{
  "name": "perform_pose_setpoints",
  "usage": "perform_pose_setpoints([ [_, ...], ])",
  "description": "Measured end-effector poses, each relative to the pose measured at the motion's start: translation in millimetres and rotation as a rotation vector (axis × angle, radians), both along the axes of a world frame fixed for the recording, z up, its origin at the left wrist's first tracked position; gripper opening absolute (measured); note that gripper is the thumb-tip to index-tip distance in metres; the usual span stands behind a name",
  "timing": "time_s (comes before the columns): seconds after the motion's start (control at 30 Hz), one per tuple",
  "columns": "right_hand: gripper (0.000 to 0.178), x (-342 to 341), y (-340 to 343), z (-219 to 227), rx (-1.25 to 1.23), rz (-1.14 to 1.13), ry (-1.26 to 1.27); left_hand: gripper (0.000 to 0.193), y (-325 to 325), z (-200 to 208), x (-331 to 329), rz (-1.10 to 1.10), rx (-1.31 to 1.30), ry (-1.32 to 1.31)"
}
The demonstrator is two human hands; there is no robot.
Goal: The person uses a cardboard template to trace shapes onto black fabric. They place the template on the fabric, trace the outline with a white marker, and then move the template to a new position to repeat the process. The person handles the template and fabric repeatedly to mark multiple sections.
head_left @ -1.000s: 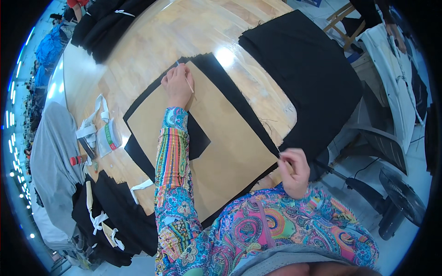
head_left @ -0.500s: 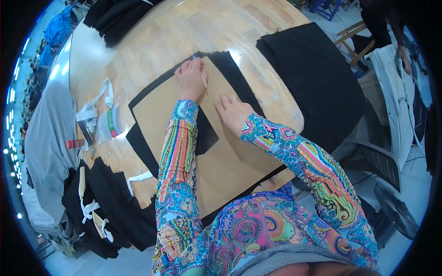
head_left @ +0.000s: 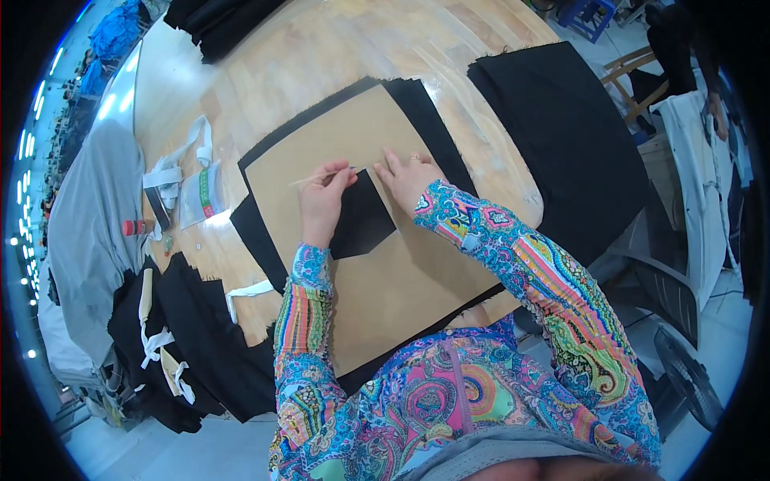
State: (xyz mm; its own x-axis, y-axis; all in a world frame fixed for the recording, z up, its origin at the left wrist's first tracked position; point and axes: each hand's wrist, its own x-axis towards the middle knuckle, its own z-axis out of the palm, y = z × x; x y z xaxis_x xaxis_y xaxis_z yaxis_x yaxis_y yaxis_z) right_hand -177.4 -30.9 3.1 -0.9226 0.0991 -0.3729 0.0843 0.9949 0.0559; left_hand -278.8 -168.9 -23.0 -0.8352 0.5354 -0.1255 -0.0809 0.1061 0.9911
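Note:
My left hand (head_left: pixel 323 204) is closed in a pinch on a thin pale pencil (head_left: pixel 307 179), held at the upper left corner of a five-sided opening in a tan cardboard template (head_left: pixel 417 280). Through that opening shows black fabric (head_left: pixel 365 216); its dark edges also stick out around the template. Fingers spread, my right hand (head_left: pixel 411 180) rests on the template just right of the opening. Whether the pencil tip touches the fabric or the template's edge cannot be made out.
A black fabric stack (head_left: pixel 561 144) lies on the wooden table (head_left: pixel 321 56) to the right. At left are white strips (head_left: pixel 164 176), a clear packet (head_left: pixel 200 195) and a red-capped small item (head_left: pixel 136 228). More black pieces (head_left: pixel 196 337) hang over the near left edge. A fan (head_left: pixel 686 377) stands lower right.
My left hand has moved from the template's far edge toward me, down to the opening's top corner, and the pencil now points leftward. My right hand stays on the template. The view has shifted slightly.

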Motion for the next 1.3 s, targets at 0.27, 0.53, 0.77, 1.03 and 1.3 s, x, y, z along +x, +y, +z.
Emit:
perform_pose_setpoints([
  [0.27,0.06,-1,1,0,0.012,0.018,-0.021,0.017,8,-1,7,0.009,-0.338,0.392],
  [0.53,0.058,0,2,-2,-0.008,-0.006,0.004,0.02,12,-2,7,-0.02,-0.41,0.505],
  [0.77,0.06,-5,2,-8,-0.005,0.024,-0.053,0.016,-1,-10,8,0.086,-0.363,0.536],
  [1.03,0.062,-3,4,-6,0.058,0.068,-0.059,0.017,-66,4,-9,0.245,-0.369,0.377],
  [1.3,0.059,-2,3,-6,0.051,0.07,-0.012,0.017,-70,7,-2,0.278,-0.446,0.481],
])
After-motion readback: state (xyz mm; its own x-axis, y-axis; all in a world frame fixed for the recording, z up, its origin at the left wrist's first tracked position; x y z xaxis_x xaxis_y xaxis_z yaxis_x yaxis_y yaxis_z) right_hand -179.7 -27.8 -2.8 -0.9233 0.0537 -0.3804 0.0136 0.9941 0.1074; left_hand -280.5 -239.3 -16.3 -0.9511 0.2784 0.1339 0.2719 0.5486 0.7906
